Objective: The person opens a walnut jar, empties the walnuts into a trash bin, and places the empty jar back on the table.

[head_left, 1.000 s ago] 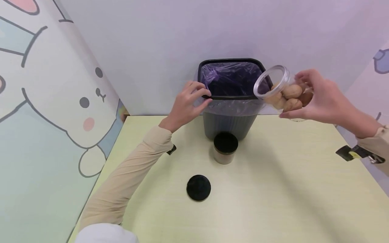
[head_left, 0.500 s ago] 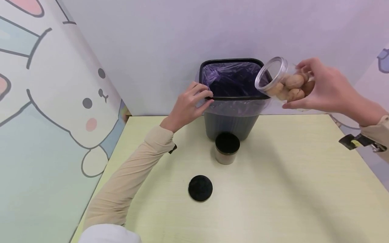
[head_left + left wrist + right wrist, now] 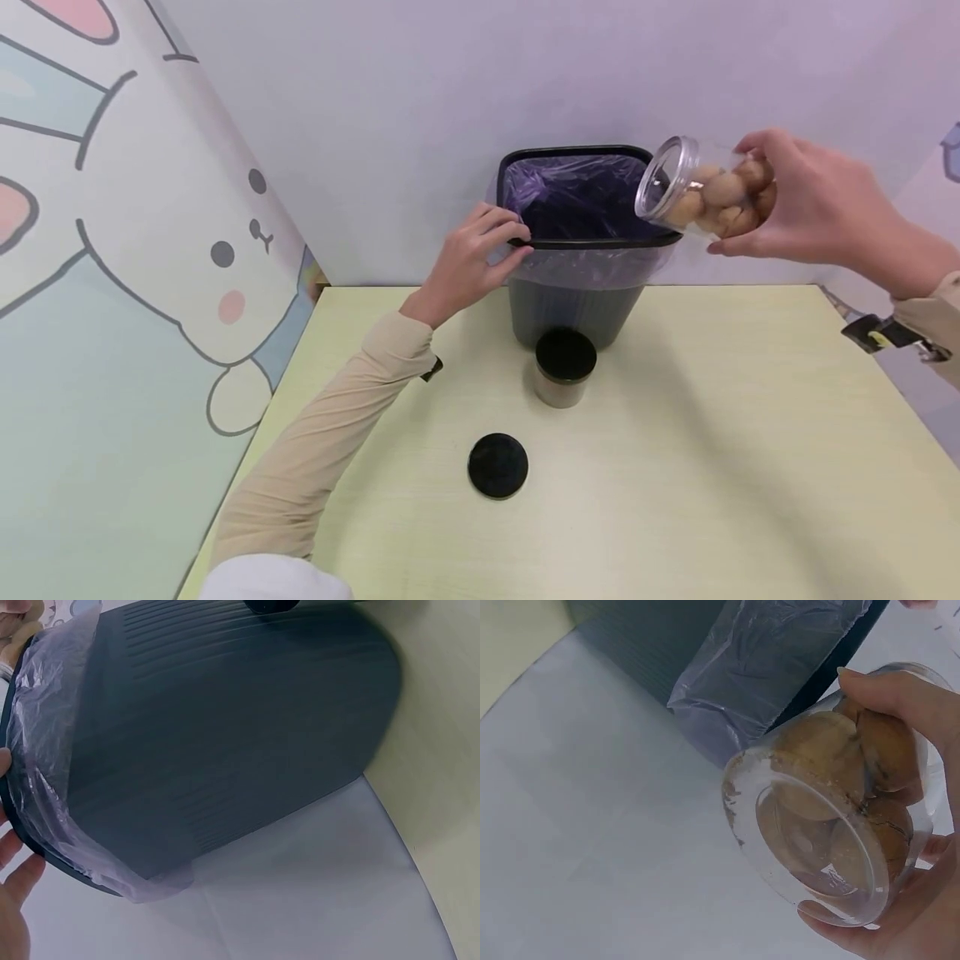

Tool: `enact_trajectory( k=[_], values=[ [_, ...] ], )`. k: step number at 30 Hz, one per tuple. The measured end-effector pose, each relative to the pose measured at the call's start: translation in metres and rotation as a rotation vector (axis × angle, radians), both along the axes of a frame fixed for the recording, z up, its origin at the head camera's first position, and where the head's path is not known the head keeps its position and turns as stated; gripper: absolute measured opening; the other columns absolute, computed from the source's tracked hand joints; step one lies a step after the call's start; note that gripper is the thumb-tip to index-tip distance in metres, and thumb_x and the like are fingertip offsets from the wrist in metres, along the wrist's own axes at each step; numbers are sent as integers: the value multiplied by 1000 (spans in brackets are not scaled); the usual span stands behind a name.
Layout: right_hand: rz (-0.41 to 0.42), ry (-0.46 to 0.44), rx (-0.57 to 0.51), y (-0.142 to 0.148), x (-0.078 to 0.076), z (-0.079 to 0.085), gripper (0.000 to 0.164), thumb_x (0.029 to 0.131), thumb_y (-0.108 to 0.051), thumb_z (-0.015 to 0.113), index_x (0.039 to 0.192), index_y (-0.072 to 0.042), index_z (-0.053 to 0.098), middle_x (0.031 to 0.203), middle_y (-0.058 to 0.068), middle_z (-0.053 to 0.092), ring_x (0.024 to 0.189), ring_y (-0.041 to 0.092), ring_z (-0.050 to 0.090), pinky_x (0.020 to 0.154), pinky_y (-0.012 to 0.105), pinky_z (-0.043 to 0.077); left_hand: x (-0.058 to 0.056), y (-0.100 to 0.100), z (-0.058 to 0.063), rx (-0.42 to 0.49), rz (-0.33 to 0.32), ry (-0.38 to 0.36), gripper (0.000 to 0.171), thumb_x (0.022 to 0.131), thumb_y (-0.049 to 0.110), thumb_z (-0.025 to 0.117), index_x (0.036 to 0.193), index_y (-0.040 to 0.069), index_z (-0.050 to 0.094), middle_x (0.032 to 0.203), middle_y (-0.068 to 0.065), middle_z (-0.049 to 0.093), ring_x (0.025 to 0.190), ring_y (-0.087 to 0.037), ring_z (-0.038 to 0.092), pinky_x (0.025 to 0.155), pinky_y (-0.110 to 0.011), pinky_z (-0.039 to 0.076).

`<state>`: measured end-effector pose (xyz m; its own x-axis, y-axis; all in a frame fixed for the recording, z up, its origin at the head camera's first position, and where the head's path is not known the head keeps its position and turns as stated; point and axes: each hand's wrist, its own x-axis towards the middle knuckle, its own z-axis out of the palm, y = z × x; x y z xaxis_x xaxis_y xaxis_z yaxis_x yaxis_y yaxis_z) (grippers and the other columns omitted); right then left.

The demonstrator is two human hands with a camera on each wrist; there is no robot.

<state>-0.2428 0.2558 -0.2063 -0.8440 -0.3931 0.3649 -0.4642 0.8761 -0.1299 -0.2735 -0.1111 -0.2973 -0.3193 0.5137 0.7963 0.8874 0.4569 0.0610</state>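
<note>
A clear plastic jar [image 3: 695, 154] with no lid on it lies tilted in my right hand [image 3: 825, 204], its mouth facing left over the bin's right rim. Several round brown nuts [image 3: 723, 190], some with cracked shells in the right wrist view, sit inside the jar. My left hand [image 3: 468, 260] grips the front left rim of a dark trash can [image 3: 573, 308], thumb outside and fingers over the edge. A translucent purple bag [image 3: 592, 268] lines the can and folds over its rim. The can's bottom inside is too dark to make out.
A small jar with a black lid [image 3: 564, 354] stands upright in front of the can. A loose black lid [image 3: 498, 467] lies flat on the pale yellow table [image 3: 675, 500]. Behind the can rises a pale wall [image 3: 375, 125]; a cartoon-painted wall [image 3: 135, 333] stands at left.
My right hand has raised the jar slightly and its mouth now sits higher beside the bin's rim. The nuts have shifted a little inside. My left hand keeps its hold.
</note>
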Motion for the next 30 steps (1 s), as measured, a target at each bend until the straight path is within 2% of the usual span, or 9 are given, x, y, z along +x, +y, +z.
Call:
enact_trajectory(
  k=[7, 14, 18, 22, 27, 30],
  values=[
    [10, 42, 82, -4, -2, 2, 97, 53, -31, 88, 129, 2, 39, 106, 31, 52, 88, 50, 51, 70, 63, 38, 0, 1, -1, 11, 1, -7, 8, 87, 13, 69, 91, 6, 68, 97, -8, 62, 94, -23, 52, 84, -31, 45],
    [22, 114, 144, -6, -3, 3, 98, 50, -23, 87, 131, 3, 38, 118, 36, 47, 104, 56, 43, 89, 68, 29, 0, 2, -3, 19, -4, -11, 9, 87, 13, 69, 91, 5, 68, 96, -8, 62, 94, -23, 52, 84, -32, 45],
    [39, 190, 177, -5, -3, 2, 94, 49, -18, 83, 129, 3, 39, 117, 35, 47, 104, 55, 42, 87, 67, 30, -1, 3, -3, 26, -7, -18, 8, 87, 13, 69, 91, 5, 68, 97, -8, 62, 95, -23, 52, 84, -31, 45],
    [48, 229, 205, -7, -3, 3, 90, 50, -17, 81, 128, 5, 41, 117, 34, 47, 105, 54, 43, 88, 67, 30, -1, 4, -4, 33, -8, -16, 8, 87, 12, 69, 91, 5, 68, 97, -8, 62, 94, -23, 52, 84, -31, 45],
    [110, 322, 206, -7, -4, 3, 85, 48, -17, 76, 123, 5, 44, 115, 33, 50, 102, 52, 45, 85, 65, 33, -3, 5, -4, 42, -11, -16, 8, 86, 12, 69, 91, 5, 68, 96, -8, 62, 94, -23, 52, 84, -31, 44],
    [90, 303, 202, -6, -4, 4, 88, 47, -18, 78, 125, 5, 43, 115, 33, 49, 101, 52, 45, 85, 65, 32, -3, 6, -4, 40, -6, -22, 9, 87, 13, 69, 91, 5, 68, 97, -8, 62, 95, -23, 52, 85, -31, 44]
  ],
)
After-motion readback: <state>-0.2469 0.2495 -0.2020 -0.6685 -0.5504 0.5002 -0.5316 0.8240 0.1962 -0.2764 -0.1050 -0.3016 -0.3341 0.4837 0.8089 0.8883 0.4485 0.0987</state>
